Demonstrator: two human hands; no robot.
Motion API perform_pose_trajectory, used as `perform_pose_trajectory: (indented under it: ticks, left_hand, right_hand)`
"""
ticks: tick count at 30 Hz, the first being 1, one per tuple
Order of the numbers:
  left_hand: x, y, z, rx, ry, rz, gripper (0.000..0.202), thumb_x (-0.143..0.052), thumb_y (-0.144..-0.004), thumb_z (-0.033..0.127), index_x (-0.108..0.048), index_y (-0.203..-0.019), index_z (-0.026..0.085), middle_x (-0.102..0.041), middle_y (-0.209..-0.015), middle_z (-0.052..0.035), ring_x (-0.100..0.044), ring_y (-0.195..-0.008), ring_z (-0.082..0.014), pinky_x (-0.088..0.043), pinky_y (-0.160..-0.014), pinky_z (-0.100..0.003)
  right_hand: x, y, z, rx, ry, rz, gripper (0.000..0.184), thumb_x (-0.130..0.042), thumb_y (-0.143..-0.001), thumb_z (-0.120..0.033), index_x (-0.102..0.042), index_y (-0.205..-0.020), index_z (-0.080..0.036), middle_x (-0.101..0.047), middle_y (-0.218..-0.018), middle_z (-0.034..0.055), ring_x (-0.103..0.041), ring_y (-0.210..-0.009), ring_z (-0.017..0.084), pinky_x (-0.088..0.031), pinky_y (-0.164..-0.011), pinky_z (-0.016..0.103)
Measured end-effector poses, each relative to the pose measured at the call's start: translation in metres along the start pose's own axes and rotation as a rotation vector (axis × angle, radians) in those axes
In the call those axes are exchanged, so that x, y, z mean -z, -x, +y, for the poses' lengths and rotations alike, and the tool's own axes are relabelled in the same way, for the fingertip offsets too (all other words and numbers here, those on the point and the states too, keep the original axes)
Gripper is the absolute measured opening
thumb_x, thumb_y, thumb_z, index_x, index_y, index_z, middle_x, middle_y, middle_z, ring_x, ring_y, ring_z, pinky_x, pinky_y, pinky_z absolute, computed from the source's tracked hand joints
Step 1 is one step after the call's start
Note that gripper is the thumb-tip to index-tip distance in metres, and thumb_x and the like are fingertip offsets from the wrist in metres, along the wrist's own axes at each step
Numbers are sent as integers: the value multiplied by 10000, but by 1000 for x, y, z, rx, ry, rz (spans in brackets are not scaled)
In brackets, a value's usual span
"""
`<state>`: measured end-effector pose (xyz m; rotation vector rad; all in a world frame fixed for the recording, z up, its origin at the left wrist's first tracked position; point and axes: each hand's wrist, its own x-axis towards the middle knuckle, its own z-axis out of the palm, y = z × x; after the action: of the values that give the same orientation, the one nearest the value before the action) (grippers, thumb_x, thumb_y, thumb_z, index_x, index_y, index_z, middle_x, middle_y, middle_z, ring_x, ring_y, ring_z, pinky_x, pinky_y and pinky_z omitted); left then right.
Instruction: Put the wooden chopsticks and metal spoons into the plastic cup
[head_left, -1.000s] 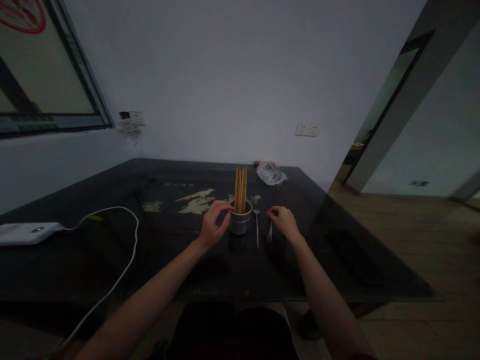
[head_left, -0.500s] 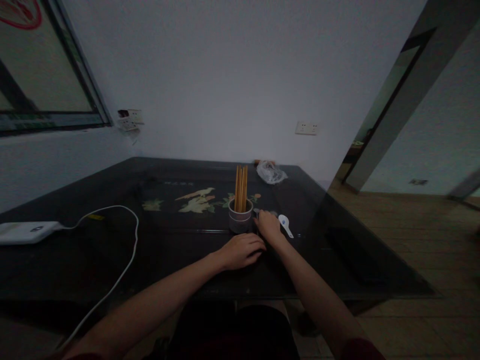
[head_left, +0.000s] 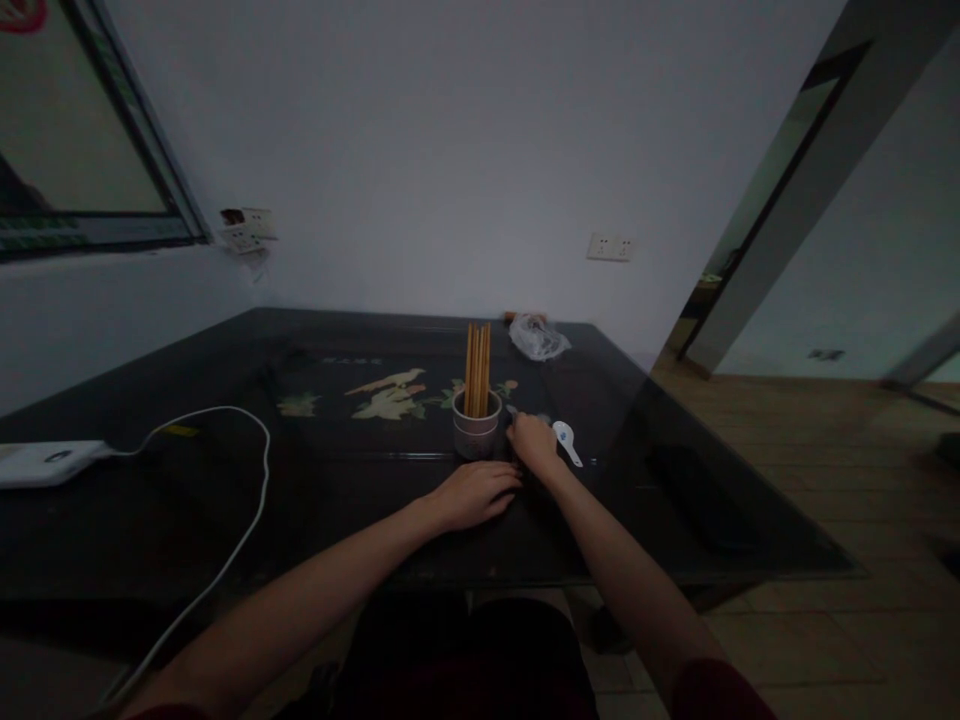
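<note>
A grey cup (head_left: 475,440) holding several wooden chopsticks (head_left: 477,370) stands upright on the dark table. My left hand (head_left: 476,493) lies palm down just in front of the cup, its fingers stretched out and resting on the tabletop. To the right of the cup, my right hand (head_left: 534,442) rests low on the table with its fingers curled. Small greyish, shiny bits show past its fingertips, but what lies under the fingers is hidden. A white spoon (head_left: 566,440) with a blue mark lies just right of that hand.
A crumpled clear plastic bag (head_left: 538,340) lies at the table's back edge by the wall. At the left, a white power bank (head_left: 56,464) has a white cable (head_left: 264,470) trailing over the front edge. A dark flat object (head_left: 697,490) lies at the right.
The view has shifted slightly. My left hand has slid a little to the left, away from the right hand. The right hand's fingers look more curled; the cup and white spoon stay put.
</note>
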<state>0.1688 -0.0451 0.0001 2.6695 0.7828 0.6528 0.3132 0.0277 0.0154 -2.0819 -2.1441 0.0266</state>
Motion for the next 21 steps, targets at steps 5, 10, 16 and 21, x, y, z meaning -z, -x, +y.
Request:
perform_pose_trajectory:
  ticks: [5,10,16,21]
  left_hand:
    - [7,1,3,-22,16,32,282,-467,-853,194,-626,-1082,238,-621,-1207,-47,-554,-1148,-187,-435,-992,-338]
    - [22,3,12,10,-7,200,261,-431,-862,192,-644,-1009,220,-665,-1053,-52,-600,-1020,-174,-473,-912,-311]
    - [45,-1,18,146,94,505,211,-466,-870,242,-655,-944,188,-689,-880,-49,-640,-814,-160,-510,-785,-300]
    - [70,-13,10,284,203,666,188,-572,-822,305,-672,-918,178,-699,-888,-47,-641,-797,-164,-520,-723,-284]
  right_hand:
    - [12,0,11,-69,-217,113,248,-454,-877,-334,-632,-909,-165,-701,-898,136,-669,-862,240,-445,-694,285]
    - [17,3,25,56,-649,192,199,-478,-850,-362,-563,-772,-200,-664,-622,14,-630,-547,151,-421,-555,226]
    - [33,21,18,273,-948,248,207,-509,-825,-405,-494,-748,-214,-594,-537,-27,-573,-453,129,-398,-470,206]
    - [42,38,4,438,-971,281,188,-533,-825,-390,-510,-771,-212,-589,-577,-25,-568,-506,124,-398,-495,201]
